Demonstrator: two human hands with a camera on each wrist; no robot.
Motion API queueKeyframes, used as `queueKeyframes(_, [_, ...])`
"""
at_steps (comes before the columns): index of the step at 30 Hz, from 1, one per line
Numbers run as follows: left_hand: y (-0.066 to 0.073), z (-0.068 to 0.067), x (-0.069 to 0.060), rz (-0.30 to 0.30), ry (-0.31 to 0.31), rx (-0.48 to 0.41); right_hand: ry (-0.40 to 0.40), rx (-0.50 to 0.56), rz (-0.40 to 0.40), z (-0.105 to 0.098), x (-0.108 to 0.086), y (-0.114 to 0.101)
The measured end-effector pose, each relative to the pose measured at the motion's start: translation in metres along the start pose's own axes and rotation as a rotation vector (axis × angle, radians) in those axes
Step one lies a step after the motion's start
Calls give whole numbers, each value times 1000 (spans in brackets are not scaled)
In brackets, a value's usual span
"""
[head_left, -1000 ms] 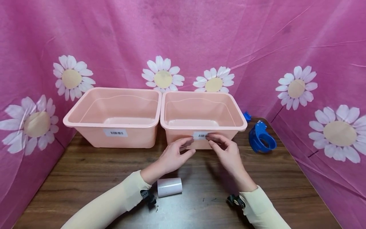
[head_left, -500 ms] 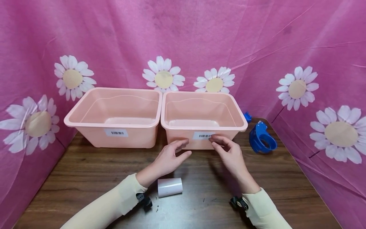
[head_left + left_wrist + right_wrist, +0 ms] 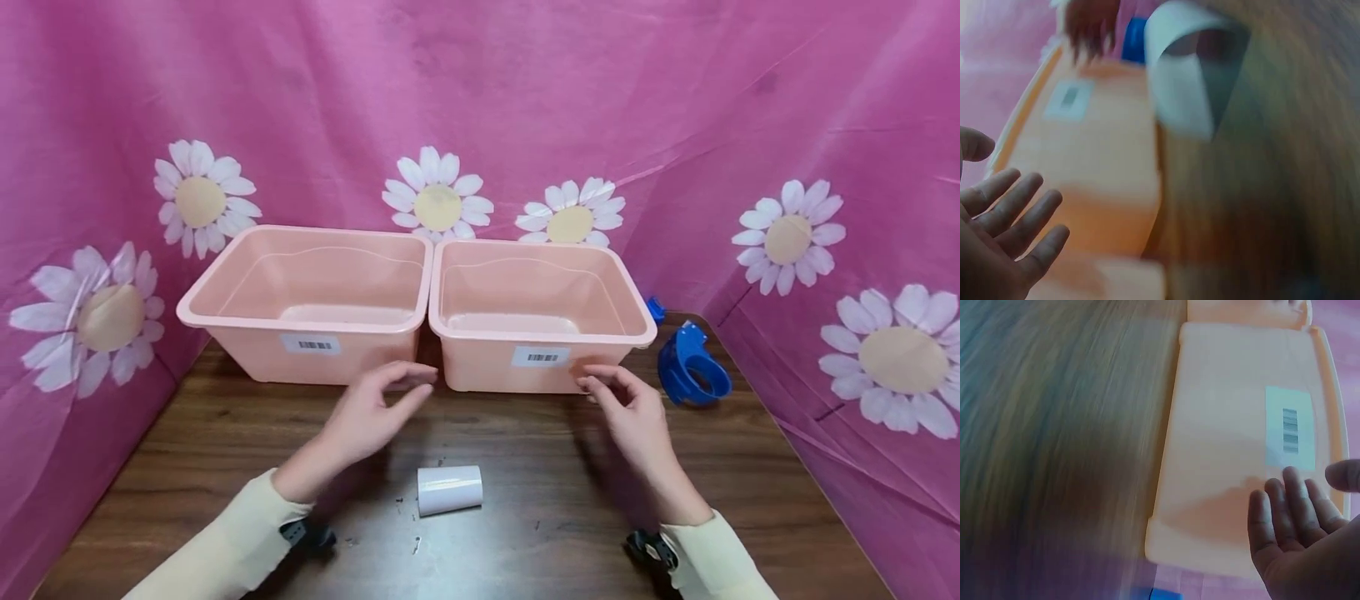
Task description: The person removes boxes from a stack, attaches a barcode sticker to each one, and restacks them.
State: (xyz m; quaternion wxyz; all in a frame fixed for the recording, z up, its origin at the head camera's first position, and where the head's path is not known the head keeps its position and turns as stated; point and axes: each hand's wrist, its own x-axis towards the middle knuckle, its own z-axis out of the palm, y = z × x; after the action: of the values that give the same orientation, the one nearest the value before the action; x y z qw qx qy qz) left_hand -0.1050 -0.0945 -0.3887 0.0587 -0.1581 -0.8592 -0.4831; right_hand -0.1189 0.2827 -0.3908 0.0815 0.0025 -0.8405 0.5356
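Observation:
Two pink plastic bins stand side by side, the left bin [image 3: 247, 358] and the right bin [image 3: 480, 367]. A white barcode label [image 3: 540, 357] is stuck on the right bin's front, and a similar label [image 3: 311, 344] on the left bin's front. My left hand [image 3: 371, 417] hovers in front of the gap between the bins, fingers relaxed and holding nothing. My right hand [image 3: 633, 417] is at the right bin's lower right corner, fingers loosely bent; nothing is in it. Whether its fingertips touch the bin cannot be told.
A white roll [image 3: 450, 490] lies on its side on the wooden table [image 3: 525, 542], with small dark bits nearby. A blue tape dispenser [image 3: 690, 367] sits right of the bins, and another blue piece [image 3: 656, 310] shows behind. Pink flowered cloth [image 3: 480, 83] surrounds the table.
Both hands have moved apart, away from the right bin's label: the left hand to the left, the right hand to the right. The label now shows in full. Bins and roll stay put.

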Motion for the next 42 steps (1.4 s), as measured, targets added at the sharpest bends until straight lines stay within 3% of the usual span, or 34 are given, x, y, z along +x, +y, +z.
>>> queueKeyframes(3, [-5,-33,-9,5,109,67,79,45,41,-14,-1,-2])
queueKeyframes(5, [-8,-56,-13,34,218,86,124,52,69,-26,-1,-4])
queueKeyframes(9, [-19,-99,-19,70,492,94,193,-10,82,-50,5,-10])
queueKeyframes(13, [-35,-141,-21,51,752,122,227,-56,57,-72,17,-17])
queueKeyframes(16, [-51,-170,-20,12,874,123,217,-86,22,-84,26,-23])
queueKeyframes(18, [-61,-185,-19,-40,907,96,197,-115,0,-91,33,-26])
queueKeyframes(21, [-77,-203,-17,-134,855,38,153,-127,-21,-97,43,-30])
queueKeyframes(24, [-92,-217,-17,-191,715,-33,109,-138,-10,-99,54,-33])
queueKeyframes(28, [-112,-227,-20,-157,519,-186,47,-179,23,-99,67,-35])
queueKeyframes(31, [-124,-231,-23,-116,417,-318,7,-199,51,-97,74,-35])
queueKeyframes(35, [-134,-231,-24,-76,350,-430,-40,-211,83,-97,81,-35])
queueKeyframes(42, [-135,-229,-22,-75,314,-566,-171,-198,138,-97,91,-33])
